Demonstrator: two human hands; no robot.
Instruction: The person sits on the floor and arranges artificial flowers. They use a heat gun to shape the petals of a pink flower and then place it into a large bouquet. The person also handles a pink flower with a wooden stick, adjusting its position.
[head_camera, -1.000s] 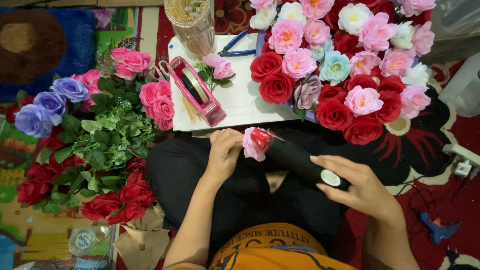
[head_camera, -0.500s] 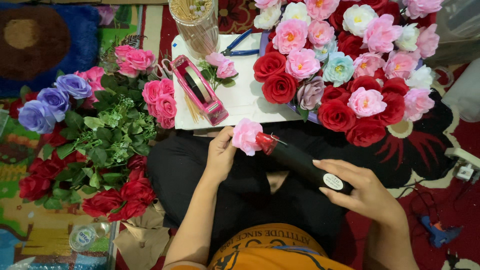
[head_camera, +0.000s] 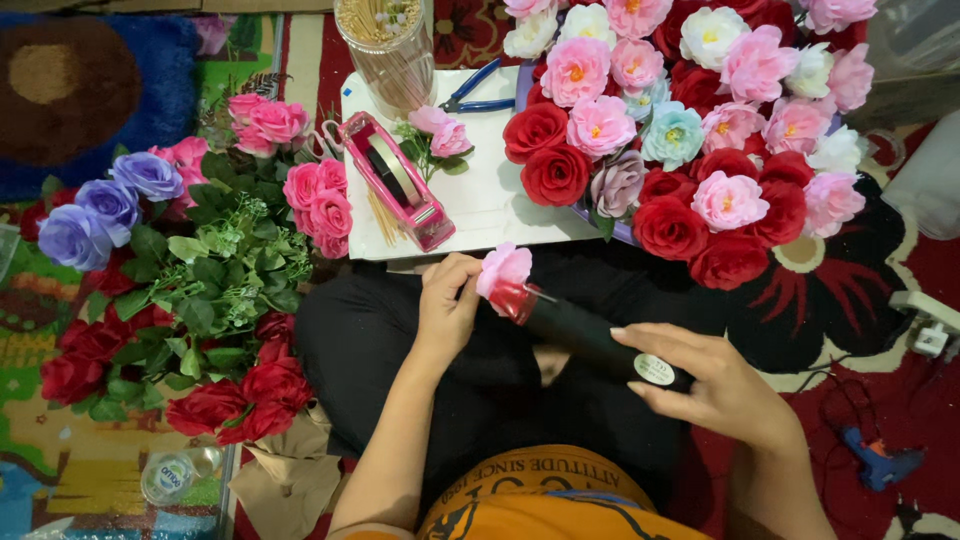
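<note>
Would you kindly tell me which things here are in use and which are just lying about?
In use: left hand on pink flower; right hand holding black glue gun.
Lying about: pink tape dispenser, blue pliers, stick jar, blue glue gun.

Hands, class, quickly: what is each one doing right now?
Left hand: closed on the pink flower.
Right hand: closed around the black glue gun.

Bright, even indoor light from overhead; no harsh glare. Soft shadow under white board (head_camera: 480, 200) at 6 o'clock edge, lap area dark w/ little detail. Colours saturated, esp. red roses (head_camera: 545, 150). Centre sharp; slight blur on left hand (head_camera: 448, 305). Mild wide-angle stretch toward corners, approx 4 and 8 o'clock.
</note>
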